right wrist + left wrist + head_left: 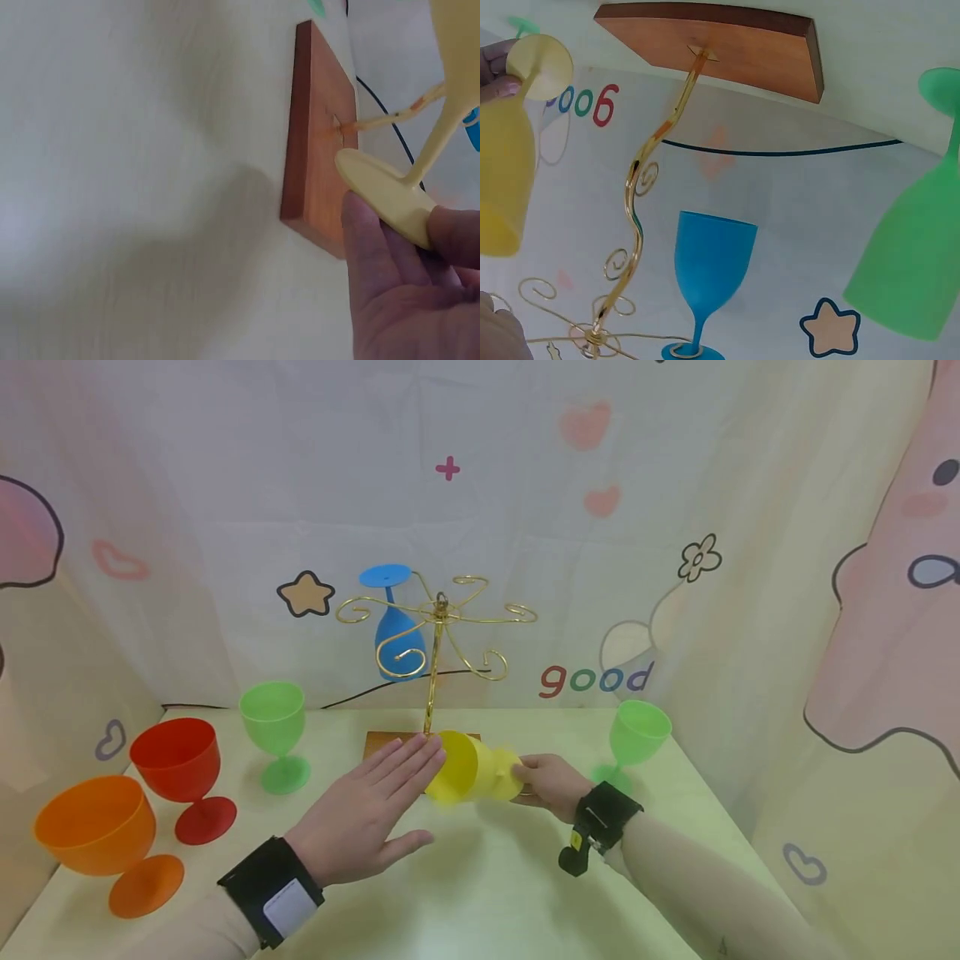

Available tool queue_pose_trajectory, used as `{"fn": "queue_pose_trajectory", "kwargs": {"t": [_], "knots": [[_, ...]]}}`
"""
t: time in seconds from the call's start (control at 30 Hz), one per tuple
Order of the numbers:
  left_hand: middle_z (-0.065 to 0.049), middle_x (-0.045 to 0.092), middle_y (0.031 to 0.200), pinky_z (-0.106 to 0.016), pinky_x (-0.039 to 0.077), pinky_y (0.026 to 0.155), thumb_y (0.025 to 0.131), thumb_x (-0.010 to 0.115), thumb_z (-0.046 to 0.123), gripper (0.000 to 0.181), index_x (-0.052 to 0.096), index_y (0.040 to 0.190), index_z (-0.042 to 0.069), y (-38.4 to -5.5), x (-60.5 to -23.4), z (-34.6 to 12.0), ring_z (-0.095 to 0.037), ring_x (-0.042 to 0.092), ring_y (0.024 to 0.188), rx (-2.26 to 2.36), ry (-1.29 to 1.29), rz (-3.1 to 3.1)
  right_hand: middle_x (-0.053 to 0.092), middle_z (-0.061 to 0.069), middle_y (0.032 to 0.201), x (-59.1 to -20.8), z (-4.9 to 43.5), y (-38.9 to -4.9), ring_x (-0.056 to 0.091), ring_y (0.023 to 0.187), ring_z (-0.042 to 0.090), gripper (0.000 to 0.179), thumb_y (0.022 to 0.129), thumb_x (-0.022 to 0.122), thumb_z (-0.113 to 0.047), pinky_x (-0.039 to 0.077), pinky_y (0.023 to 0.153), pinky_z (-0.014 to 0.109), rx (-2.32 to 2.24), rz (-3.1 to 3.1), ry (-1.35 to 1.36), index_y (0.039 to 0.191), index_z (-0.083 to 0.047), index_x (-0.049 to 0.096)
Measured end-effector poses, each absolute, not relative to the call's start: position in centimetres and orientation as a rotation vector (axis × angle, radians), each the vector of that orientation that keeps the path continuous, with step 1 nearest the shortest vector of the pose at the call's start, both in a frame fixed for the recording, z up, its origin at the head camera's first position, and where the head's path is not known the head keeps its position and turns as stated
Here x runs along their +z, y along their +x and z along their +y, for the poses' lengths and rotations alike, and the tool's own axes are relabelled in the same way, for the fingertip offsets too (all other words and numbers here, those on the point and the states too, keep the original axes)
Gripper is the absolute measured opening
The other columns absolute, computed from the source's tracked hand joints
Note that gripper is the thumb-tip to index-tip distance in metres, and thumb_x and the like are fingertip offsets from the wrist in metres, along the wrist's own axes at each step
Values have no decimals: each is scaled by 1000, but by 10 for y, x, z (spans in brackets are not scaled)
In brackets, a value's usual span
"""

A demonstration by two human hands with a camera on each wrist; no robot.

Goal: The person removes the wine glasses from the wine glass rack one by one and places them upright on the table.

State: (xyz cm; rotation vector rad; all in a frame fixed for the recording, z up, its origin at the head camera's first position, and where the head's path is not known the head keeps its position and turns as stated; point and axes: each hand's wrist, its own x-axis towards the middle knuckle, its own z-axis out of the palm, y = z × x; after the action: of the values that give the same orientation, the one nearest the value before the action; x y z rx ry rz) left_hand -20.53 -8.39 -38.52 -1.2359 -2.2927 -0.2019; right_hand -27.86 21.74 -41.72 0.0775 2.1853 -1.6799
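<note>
My right hand pinches the foot of a yellow plastic goblet between thumb and fingers. The goblet is tilted on its side, its mouth facing left, in front of the gold metal rack. My left hand has straight fingers, with its fingertips right at the goblet's rim. From one curled arm of the rack a blue goblet hangs upside down by its foot. In the right wrist view, the thumb lies over the edge of the yellow foot, with fingers beneath.
The rack's wooden base rests on the pale table. On the left stand an orange goblet, a red goblet and a green goblet. Another green goblet is behind my right wrist. A printed curtain surrounds the table.
</note>
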Motion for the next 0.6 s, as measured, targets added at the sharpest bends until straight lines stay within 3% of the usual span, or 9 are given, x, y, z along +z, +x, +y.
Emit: {"fn": "queue_pose_trajectory", "kwargs": {"t": [0.2,0.33,0.6], "knots": [[-9,28,156,-45,31,115,91,55,49,80,24,151,5,-206,-389,-76,-21,15,142,-147,-1309,-2233,64,23,117,-418,209,-270,65,97,27,34,99,50,-13,49,96,48,-1677,2087,31,125,8,56],[-7,35,154,-45,34,113,86,67,42,82,30,149,5,-207,-390,-73,-19,20,141,-125,-1350,-2201,64,23,118,-417,207,-268,65,96,27,37,100,49,-16,47,97,50,-1635,2081,-4,127,8,53],[-6,46,147,-40,37,112,86,69,25,69,39,145,7,-208,-389,-70,-16,31,136,-100,-1350,-2198,66,23,116,-420,204,-266,67,93,26,36,100,49,-15,48,96,50,-1593,2072,0,128,8,53]]}}
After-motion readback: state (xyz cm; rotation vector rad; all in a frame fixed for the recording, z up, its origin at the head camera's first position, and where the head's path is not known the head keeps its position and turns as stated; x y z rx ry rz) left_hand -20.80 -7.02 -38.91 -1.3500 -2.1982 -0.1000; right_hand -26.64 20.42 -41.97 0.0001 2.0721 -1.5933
